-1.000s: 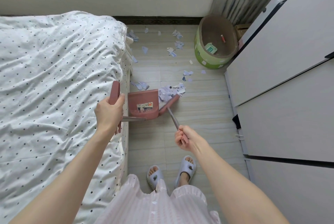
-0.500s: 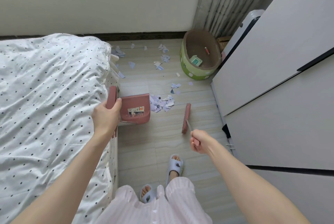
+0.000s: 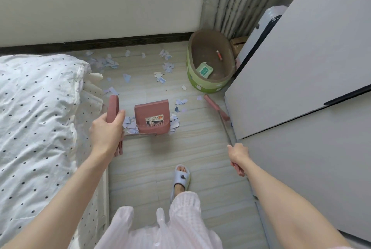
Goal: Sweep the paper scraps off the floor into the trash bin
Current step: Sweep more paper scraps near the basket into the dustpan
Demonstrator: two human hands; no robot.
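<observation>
1. My left hand is wrapped around the pink handle of the dustpan, fingers curled tight on it, right beside the edge of the bed.
2. The dustpan sits on the floor with its labelled back facing me, and paper scraps are heaped around both sides of its mouth.
3. My right hand is clenched on the broom's thin handle, down low near the white cabinet.
4. The pink broom head lies angled on the floor, close against the cabinet's base and just in front of the green trash bin.
5. More scraps are strewn across the tiles between the bed and the bin, with a thick cluster up by the baseboard near the bed's corner.
6. The bin stands in the corner, a green-and-white packet and a small red item inside it.
7. One slippered foot is planted on the tiles below the dustpan.
</observation>
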